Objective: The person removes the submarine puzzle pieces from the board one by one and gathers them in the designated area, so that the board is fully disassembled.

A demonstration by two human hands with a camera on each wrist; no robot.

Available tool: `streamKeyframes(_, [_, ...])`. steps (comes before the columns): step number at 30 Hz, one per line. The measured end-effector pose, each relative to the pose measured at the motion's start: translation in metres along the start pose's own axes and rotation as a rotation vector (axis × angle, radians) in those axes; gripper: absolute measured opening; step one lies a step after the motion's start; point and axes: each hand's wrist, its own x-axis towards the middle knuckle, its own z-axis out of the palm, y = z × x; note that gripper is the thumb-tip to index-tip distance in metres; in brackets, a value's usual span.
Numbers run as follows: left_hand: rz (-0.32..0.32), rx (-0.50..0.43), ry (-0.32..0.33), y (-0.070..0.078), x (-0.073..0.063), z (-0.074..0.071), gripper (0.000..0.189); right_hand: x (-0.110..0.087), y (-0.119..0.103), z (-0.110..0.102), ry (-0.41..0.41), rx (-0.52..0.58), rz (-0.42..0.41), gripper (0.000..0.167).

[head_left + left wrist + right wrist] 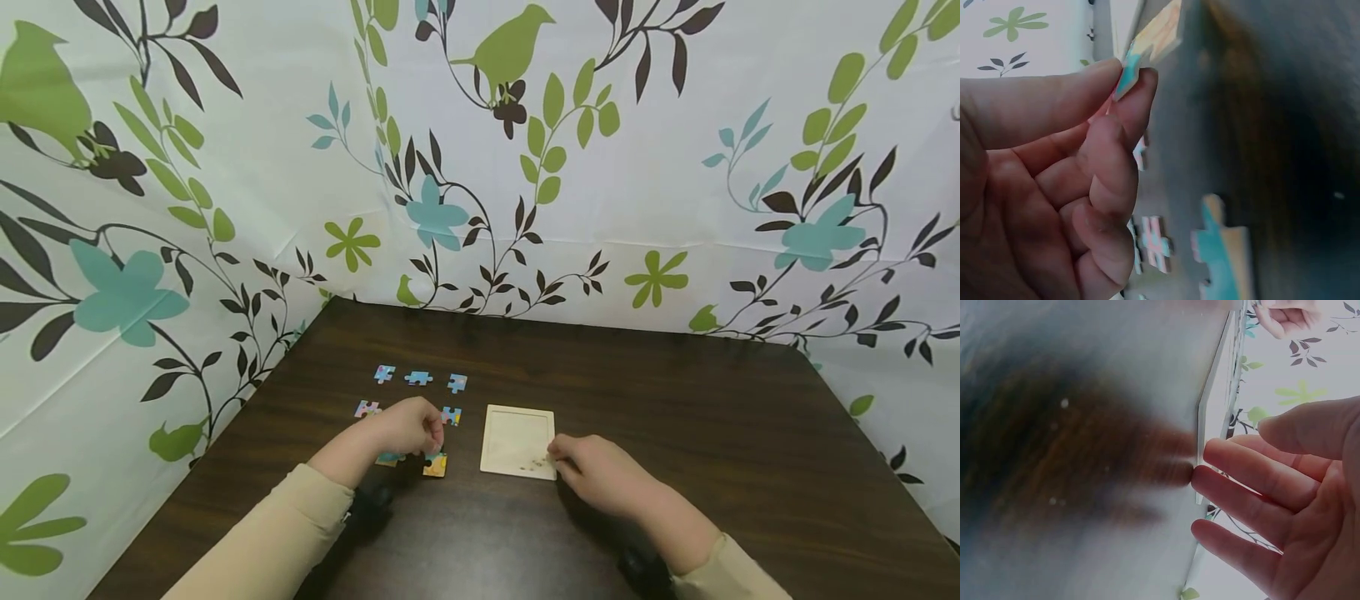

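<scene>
My left hand (405,427) pinches a jigsaw puzzle piece (1150,44), yellow and teal, between thumb and index finger. The piece is tilted, and the other fingers curl loosely below. Another teal and yellow puzzle piece (1222,259) lies on the table beneath this hand. At the right edge of a pale square puzzle tray (517,442) is my right hand (603,473). Its fingers (1254,469) are extended and relaxed, with the fingertips right at the tray's edge in the right wrist view, and nothing is in them.
Beyond the left hand, several puzzle pieces, including a blue one (418,378) and a pink one (367,408), lie spread on the dark wooden table (675,400). A patterned curtain (637,167) with birds and leaves hangs behind and at the left.
</scene>
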Motion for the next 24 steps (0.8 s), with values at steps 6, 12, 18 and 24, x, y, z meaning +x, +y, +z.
streamKeyframes(6, [-0.010,-0.015,-0.001,-0.003,-0.001,0.005,0.016,-0.002,0.000,-0.002,-0.003,0.003,0.001,0.011])
streamKeyframes(12, [0.024,0.029,0.008,-0.004,0.002,0.009,0.017,-0.004,-0.002,-0.003,0.001,0.014,0.008,0.012])
streamKeyframes(18, [0.042,0.062,0.031,-0.005,0.004,0.011,0.018,-0.004,-0.004,-0.004,0.006,0.006,0.011,0.011])
streamKeyframes(24, [0.030,0.069,0.057,-0.002,0.005,0.013,0.018,-0.004,-0.006,-0.004,-0.004,-0.012,0.008,0.013])
